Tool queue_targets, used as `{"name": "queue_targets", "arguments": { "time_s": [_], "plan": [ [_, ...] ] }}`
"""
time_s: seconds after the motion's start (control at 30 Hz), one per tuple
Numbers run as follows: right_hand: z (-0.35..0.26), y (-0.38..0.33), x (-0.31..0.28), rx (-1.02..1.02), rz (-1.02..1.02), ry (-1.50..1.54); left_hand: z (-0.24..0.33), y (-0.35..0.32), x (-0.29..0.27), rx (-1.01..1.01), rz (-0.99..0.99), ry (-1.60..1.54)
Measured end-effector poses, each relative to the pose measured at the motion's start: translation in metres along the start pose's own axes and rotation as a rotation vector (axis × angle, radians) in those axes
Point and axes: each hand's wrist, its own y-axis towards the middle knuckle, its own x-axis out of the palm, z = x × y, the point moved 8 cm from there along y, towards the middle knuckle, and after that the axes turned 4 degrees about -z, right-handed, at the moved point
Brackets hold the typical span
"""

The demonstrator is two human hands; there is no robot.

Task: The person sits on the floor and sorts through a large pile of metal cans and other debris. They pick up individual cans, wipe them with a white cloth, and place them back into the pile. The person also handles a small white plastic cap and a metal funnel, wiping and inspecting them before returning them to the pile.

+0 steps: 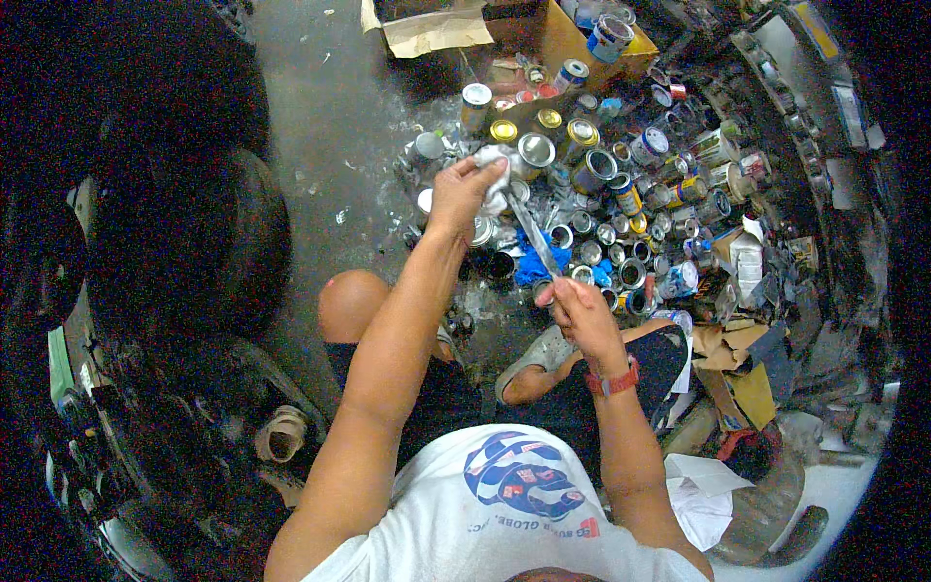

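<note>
My left hand (pixel 460 200) is closed on a crumpled white rag (pixel 493 197), held over the cluster of cans. In my right hand (pixel 589 318) is the near end of a long, flat metal tool (pixel 532 231), perhaps a spatula or a scraper. Its far end reaches up to the rag; whether the rag is wrapped around the tip I cannot tell. Below the tool lies a bright blue crumpled cloth or plastic (pixel 539 260) among the cans. Close by the rag stands an open can with grey contents (pixel 535 149).
Paint cans (pixel 593 167) of several sizes crowd the floor ahead and to the right. A cardboard box (pixel 548 34) stands behind them. Torn cardboard (pixel 752 393) and white paper (pixel 700 500) lie at the right. On the left is a large dark tyre (pixel 254 233).
</note>
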Motion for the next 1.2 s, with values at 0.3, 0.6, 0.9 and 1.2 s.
{"name": "queue_targets", "arguments": {
  "time_s": [0.3, 0.6, 0.9, 1.2],
  "plan": [
    [-0.019, -0.006, 0.001, -0.012, 0.041, 0.071, 0.009, 0.006, 0.005, -0.001, -0.023, -0.029],
    [-0.004, 0.020, 0.009, 0.002, 0.033, 0.188, 0.007, -0.004, 0.020, -0.014, -0.069, 0.143],
    [-0.016, -0.037, -0.037, -0.046, 0.357, 0.044, 0.033, 0.019, -0.013, 0.123, 0.051, -0.027],
    [-0.082, 0.011, -0.052, -0.445, 0.629, -0.252, 0.009, -0.014, 0.058, -0.107, -0.366, 0.167]
  ]
}}
